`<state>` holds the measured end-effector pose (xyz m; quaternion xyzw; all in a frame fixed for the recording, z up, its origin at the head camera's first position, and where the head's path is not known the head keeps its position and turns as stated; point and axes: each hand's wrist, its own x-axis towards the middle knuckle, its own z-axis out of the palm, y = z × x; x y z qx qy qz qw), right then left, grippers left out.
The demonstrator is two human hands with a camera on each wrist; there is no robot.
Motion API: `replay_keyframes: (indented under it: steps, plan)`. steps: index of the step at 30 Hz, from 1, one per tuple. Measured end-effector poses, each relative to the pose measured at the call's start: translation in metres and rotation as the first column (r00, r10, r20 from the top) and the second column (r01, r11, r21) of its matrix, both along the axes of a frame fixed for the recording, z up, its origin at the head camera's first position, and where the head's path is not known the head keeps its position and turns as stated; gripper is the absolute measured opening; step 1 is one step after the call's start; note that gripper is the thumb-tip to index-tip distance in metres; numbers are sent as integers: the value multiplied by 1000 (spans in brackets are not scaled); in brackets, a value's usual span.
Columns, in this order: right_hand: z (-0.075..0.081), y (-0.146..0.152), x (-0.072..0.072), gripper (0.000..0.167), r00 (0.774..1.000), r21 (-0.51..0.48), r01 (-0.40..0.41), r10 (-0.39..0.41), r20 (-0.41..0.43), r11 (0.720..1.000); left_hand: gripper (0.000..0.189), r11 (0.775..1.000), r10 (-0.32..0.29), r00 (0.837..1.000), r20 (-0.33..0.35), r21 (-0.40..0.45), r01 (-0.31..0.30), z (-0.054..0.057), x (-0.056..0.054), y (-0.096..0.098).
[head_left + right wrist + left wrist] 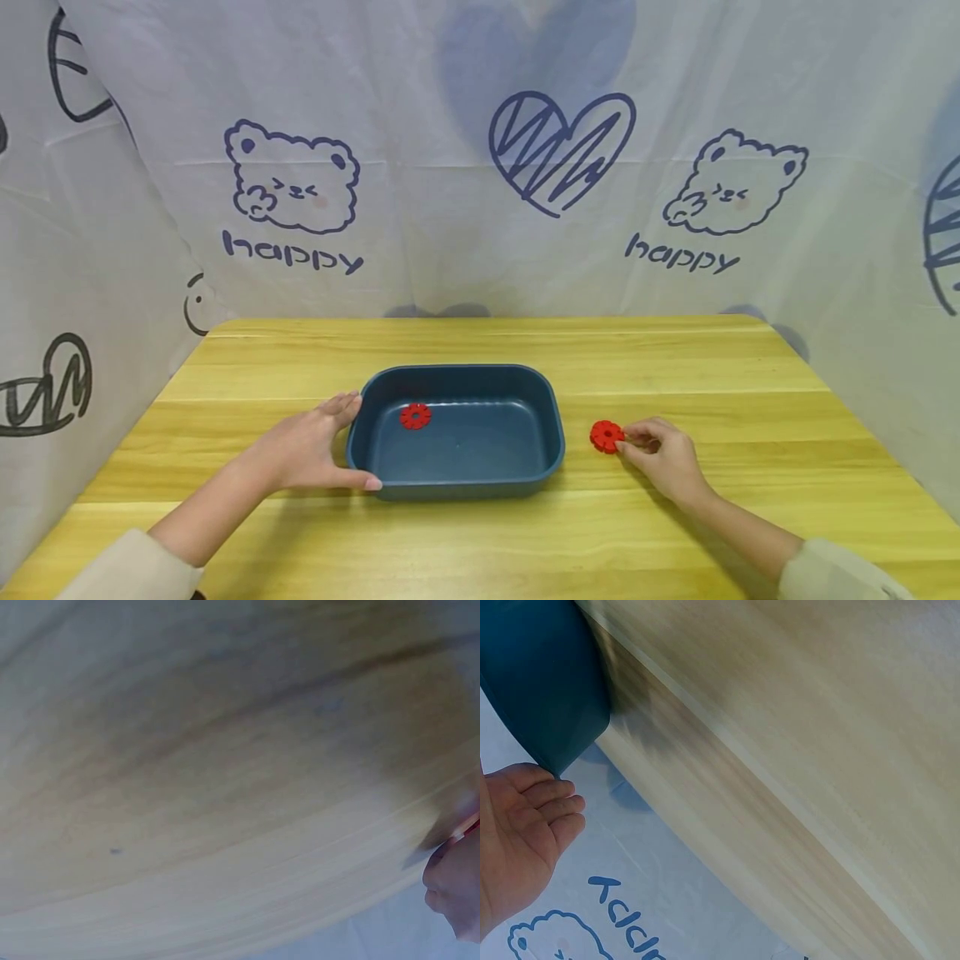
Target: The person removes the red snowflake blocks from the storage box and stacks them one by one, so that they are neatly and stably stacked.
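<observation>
A dark blue plastic bin [457, 493] stands on the table, its open top facing up. One red notched snowflake disc [424, 417] lies inside, toward the left. My left hand [322, 442] spans the bin's left end, thumb on the near corner and fingers at the side wall. The left wrist view shows those fingers [555, 796] bent against the bin's corner. To the right of the bin, my right hand [663, 458] pinches another red snowflake disc [602, 436] between thumb and fingers. In the right wrist view only part of this hand [457, 881] shows, at the right edge.
The wooden table [480, 550] reaches back to a white cloth [427, 200] printed with bears, hearts and the word happy. More cloth hangs at both sides of the table.
</observation>
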<state>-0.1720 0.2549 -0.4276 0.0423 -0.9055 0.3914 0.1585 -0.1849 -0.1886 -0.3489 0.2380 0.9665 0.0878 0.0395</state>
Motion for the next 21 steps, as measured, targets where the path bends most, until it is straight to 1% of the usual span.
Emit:
replay_keyframes:
  steps: [12, 19, 21]
  plan:
    - [-2, 1, -1, 15, 1000, 1, 3, -3, 1, 1000, 115, 1000, 3, 1000, 4, 4, -3, 0, 0, 1]
    - [-1, 1, 1, 15, 999, -42, -18, 16, -33, 999, 115, 1000, 15, 1000, 11, 11, -15, 0, 1, 1]
    - [1, 1, 2, 17, 999, -40, -18, 16, -32, 999, 115, 1000, 15, 1000, 12, 10, -16, 0, 1, 1]
